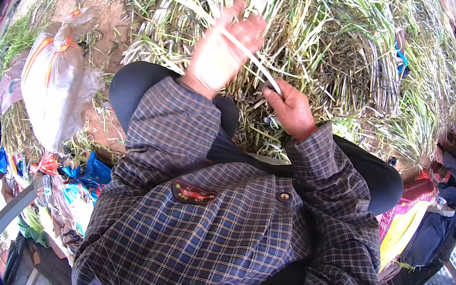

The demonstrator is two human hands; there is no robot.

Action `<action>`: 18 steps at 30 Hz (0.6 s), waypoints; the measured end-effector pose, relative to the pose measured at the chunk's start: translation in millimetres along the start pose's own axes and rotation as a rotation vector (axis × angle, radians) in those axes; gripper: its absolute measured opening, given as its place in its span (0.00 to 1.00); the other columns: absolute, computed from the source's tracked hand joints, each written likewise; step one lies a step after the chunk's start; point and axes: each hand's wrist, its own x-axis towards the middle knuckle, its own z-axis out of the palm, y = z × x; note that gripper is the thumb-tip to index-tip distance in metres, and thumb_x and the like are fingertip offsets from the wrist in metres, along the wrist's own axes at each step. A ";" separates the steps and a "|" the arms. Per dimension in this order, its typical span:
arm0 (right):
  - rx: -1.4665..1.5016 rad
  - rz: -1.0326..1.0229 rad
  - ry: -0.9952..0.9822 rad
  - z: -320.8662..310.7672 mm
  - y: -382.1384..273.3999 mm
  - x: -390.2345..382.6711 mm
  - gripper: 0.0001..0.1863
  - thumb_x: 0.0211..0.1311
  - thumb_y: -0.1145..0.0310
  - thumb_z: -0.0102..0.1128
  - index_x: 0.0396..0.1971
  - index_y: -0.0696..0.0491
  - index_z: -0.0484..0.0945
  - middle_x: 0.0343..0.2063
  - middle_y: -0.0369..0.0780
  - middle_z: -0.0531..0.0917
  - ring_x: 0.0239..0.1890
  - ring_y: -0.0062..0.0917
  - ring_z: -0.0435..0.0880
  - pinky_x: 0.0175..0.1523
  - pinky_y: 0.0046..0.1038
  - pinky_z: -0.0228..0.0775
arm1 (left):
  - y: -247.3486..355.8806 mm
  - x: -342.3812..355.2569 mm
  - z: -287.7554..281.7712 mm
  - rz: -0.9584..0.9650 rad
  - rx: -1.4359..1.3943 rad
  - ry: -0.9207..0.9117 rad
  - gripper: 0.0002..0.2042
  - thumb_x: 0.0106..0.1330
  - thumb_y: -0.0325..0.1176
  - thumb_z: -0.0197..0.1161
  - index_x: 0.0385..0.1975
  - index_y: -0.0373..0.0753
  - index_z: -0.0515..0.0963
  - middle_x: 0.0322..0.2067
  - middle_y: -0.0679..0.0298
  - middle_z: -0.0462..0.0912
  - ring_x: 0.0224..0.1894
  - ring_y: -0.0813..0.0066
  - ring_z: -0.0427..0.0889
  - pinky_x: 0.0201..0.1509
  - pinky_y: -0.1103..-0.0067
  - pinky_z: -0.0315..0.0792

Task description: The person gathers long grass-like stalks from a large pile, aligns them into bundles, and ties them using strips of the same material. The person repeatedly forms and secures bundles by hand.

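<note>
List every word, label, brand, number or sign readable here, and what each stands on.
None can be read clearly.
Dark patch on the checked jacket: red-and-gold marks, too small.
Pink-and-yellow sack at right: marks too blurred.
Pinkish bag at left: marks too blurred.

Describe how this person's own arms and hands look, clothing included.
The left sleeve and right sleeve are long, dark cloth checked with thin pale lines. The left hand and right hand are ungloved; blur and glare hide finer detail on the left.
</note>
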 end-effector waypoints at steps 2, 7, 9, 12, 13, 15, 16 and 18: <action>0.161 -0.053 -0.054 1.9 0.7 -1.6 0.09 0.55 0.66 0.51 0.31 0.56 0.72 0.15 0.40 0.71 0.18 0.20 0.68 0.27 0.23 0.64 | -16.9 -4.7 -5.3 -0.319 -0.051 -0.108 0.18 0.63 0.44 0.43 0.43 0.36 0.66 0.31 0.59 0.77 0.37 0.65 0.75 0.46 0.69 0.68; 0.416 0.146 -0.127 -8.8 14.1 -3.5 0.10 0.54 0.67 0.53 0.34 0.55 0.73 0.22 0.32 0.74 0.24 0.15 0.70 0.29 0.19 0.64 | 21.9 3.9 -20.8 0.207 -0.146 -0.008 0.15 0.65 0.43 0.37 0.29 0.38 0.66 0.12 0.72 0.62 0.11 0.85 0.55 0.15 0.86 0.54; 0.529 0.402 0.104 -21.5 24.9 -0.7 0.13 0.54 0.65 0.52 0.39 0.53 0.73 0.27 0.34 0.76 0.28 0.18 0.72 0.33 0.22 0.67 | 49.7 1.6 -22.8 0.348 -0.137 -0.125 0.15 0.65 0.43 0.37 0.29 0.39 0.66 0.13 0.71 0.63 0.11 0.86 0.56 0.15 0.87 0.53; 0.001 0.588 0.130 -33.4 41.2 10.1 0.17 0.55 0.59 0.50 0.41 0.53 0.71 0.35 0.40 0.76 0.38 0.25 0.74 0.44 0.27 0.67 | 48.4 -3.6 -17.2 0.380 0.023 -0.028 0.08 0.62 0.36 0.47 0.28 0.38 0.67 0.18 0.70 0.67 0.13 0.86 0.59 0.14 0.89 0.54; -0.551 0.515 -0.080 -35.6 44.8 16.9 0.19 0.54 0.56 0.49 0.41 0.53 0.71 0.40 0.43 0.74 0.46 0.30 0.70 0.52 0.31 0.61 | 33.2 -3.8 -13.8 0.267 0.052 0.125 0.08 0.61 0.36 0.49 0.28 0.38 0.68 0.18 0.70 0.67 0.14 0.86 0.61 0.14 0.90 0.55; -0.725 0.362 0.048 -38.8 48.6 27.3 0.19 0.53 0.57 0.50 0.41 0.53 0.71 0.41 0.43 0.74 0.47 0.30 0.68 0.54 0.34 0.59 | -3.5 -6.7 -9.6 0.037 0.044 0.154 0.07 0.60 0.35 0.51 0.29 0.38 0.69 0.18 0.71 0.68 0.15 0.86 0.63 0.15 0.91 0.56; -0.691 0.340 0.087 -39.8 49.3 33.7 0.18 0.53 0.58 0.50 0.41 0.54 0.71 0.40 0.43 0.75 0.44 0.30 0.71 0.53 0.34 0.60 | -18.4 -10.3 -9.5 -0.102 0.000 0.079 0.07 0.60 0.34 0.51 0.29 0.38 0.70 0.17 0.71 0.68 0.15 0.86 0.64 0.15 0.91 0.57; -0.190 0.324 0.223 -43.4 51.5 50.1 0.14 0.55 0.64 0.50 0.39 0.56 0.72 0.37 0.41 0.77 0.33 0.26 0.77 0.49 0.29 0.65 | -34.1 -12.4 -9.7 -0.355 -0.005 0.075 0.08 0.60 0.35 0.51 0.27 0.38 0.71 0.16 0.72 0.67 0.15 0.87 0.63 0.14 0.91 0.56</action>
